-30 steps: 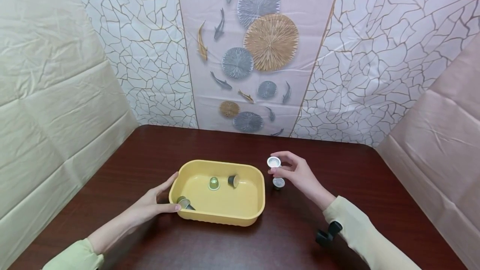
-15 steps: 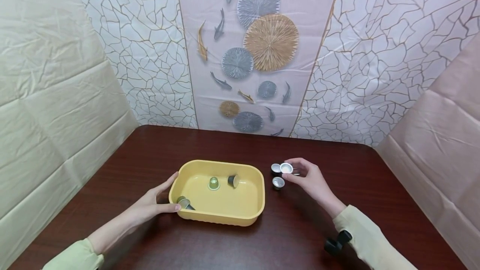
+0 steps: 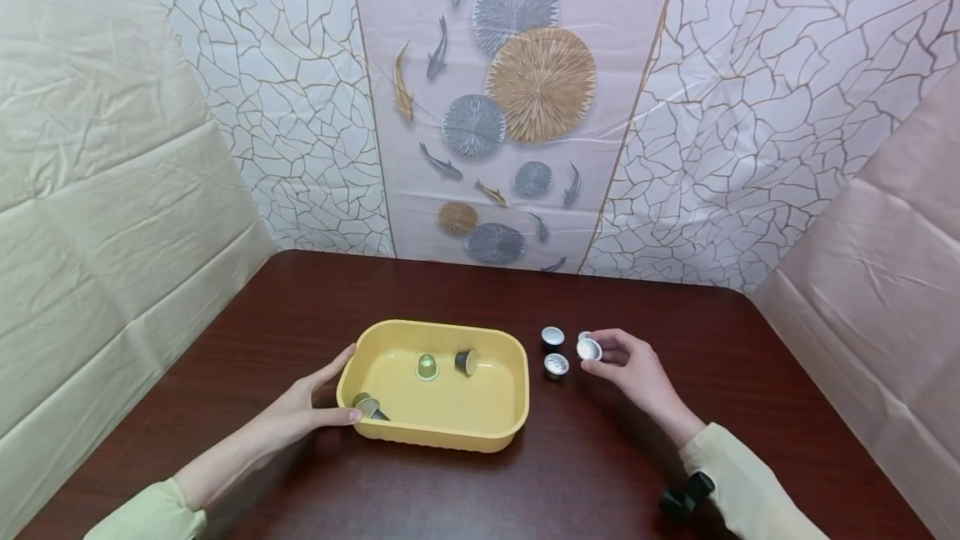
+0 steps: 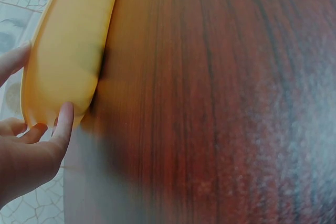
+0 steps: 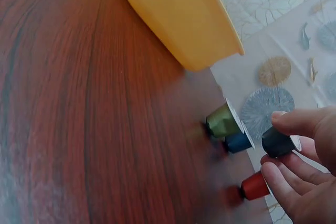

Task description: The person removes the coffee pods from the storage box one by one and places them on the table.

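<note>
Dark wooden table (image 3: 450, 490), patterned backdrop (image 3: 517, 90)

Left hand (image 3: 303, 409) flat, fingers straight, right hand (image 3: 633, 369) raised, fingertips (image 5: 286, 123) in a pinching grip

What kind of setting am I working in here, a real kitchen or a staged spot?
Probably a staged tabletop booth, not a kitchen: a dark wooden table is boxed in by creased printed sheets hung as walls. On it stand only a yellow tray and a few coffee capsules.
</note>
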### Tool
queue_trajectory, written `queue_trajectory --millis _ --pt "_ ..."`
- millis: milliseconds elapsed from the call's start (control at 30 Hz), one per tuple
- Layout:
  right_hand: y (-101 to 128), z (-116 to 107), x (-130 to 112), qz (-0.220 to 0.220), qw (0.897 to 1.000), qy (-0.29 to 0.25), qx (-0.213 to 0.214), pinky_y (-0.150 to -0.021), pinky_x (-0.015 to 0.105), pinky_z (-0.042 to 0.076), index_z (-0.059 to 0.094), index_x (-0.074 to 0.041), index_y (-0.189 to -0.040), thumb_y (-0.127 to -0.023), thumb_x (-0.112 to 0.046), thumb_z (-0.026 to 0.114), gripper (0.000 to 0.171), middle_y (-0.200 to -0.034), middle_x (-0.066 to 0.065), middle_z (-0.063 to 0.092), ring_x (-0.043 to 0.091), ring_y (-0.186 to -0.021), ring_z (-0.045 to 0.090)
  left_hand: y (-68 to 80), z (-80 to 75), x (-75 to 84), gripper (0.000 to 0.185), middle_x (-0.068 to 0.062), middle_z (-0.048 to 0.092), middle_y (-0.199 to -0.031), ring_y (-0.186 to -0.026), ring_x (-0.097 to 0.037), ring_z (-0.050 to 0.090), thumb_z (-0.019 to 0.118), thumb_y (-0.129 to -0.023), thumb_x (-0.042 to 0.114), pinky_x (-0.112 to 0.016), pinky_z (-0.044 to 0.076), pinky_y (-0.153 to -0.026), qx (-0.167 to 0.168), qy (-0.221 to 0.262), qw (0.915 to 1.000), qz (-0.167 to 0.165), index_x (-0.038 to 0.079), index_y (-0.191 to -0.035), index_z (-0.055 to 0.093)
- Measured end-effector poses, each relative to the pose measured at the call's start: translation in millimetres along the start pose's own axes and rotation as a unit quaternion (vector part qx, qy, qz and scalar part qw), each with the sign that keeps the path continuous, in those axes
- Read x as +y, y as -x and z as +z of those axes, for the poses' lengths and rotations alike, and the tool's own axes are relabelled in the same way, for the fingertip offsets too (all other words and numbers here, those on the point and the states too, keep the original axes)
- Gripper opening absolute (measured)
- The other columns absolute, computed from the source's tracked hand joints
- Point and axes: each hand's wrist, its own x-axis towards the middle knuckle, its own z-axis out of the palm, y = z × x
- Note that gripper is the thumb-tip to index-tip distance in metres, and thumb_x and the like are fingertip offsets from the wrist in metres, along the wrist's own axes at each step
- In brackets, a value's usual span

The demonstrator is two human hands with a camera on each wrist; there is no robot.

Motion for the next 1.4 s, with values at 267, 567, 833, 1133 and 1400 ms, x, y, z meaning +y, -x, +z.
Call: queue_trajectory --millis 267,567,833,1133,1400 --pt "1.8 -3.7 6.9 0.014 0.999 0.032 0.0 -0.072 0.019 0.052 0.065 0.001 -0.118 -0.082 -0.012 0.08 0.041 -0.11 0.02 0.071 0.004 -0.084 0.067 0.7 0.1 -0.7 0.095 -0.014 0.019 -0.165 -0.151 -0.039 0.012 0.077 -0.085 0.027 -0.072 0.019 -0.11 0.002 -0.002 1.0 0.003 0.033 -0.159 0.018" --pt "4.6 -1.6 13.3 0.042 0.997 0.057 -0.011 -0.072 0.019 0.05 0.067 -0.003 -0.115 -0.082 -0.016 0.08 0.038 -0.107 0.016 0.072 0.008 -0.084 0.067 1.1 -0.1 -0.4 0.095 -0.015 0.018 -0.166 -0.152 -0.038 0.01 0.077 -0.084 0.027 -0.072 0.017 -0.11 0.002 0.002 1.0 0.003 0.034 -0.159 0.018" --pt "6.2 -1.3 19.1 0.047 0.996 0.069 -0.027 -0.073 0.021 0.051 0.067 -0.003 -0.115 -0.083 -0.017 0.079 0.037 -0.109 0.017 0.071 0.019 -0.09 0.069 1.4 0.0 0.0 0.096 -0.015 0.018 -0.166 -0.152 -0.039 0.01 0.077 -0.084 0.028 -0.072 0.016 -0.11 0.003 -0.001 1.0 0.003 0.031 -0.159 0.017" --pt "7.1 -1.4 20.0 0.05 0.996 0.07 -0.031 -0.074 0.02 0.051 0.067 -0.003 -0.114 -0.083 -0.016 0.079 0.036 -0.109 0.015 0.072 0.02 -0.092 0.07 1.1 0.3 0.6 0.096 -0.015 0.018 -0.165 -0.151 -0.04 0.014 0.077 -0.084 0.028 -0.071 0.021 -0.109 0.002 -0.003 1.0 -0.001 0.033 -0.159 0.017" --pt "8.6 -0.8 19.5 0.048 0.996 0.071 -0.033 -0.074 0.02 0.051 0.068 -0.004 -0.113 -0.082 -0.019 0.081 0.037 -0.108 0.014 0.072 0.019 -0.092 0.07 0.9 0.1 1.0 0.096 -0.013 0.017 -0.166 -0.152 -0.04 0.01 0.077 -0.085 0.027 -0.072 0.019 -0.11 0.0 0.0 1.0 0.003 0.032 -0.159 0.017"
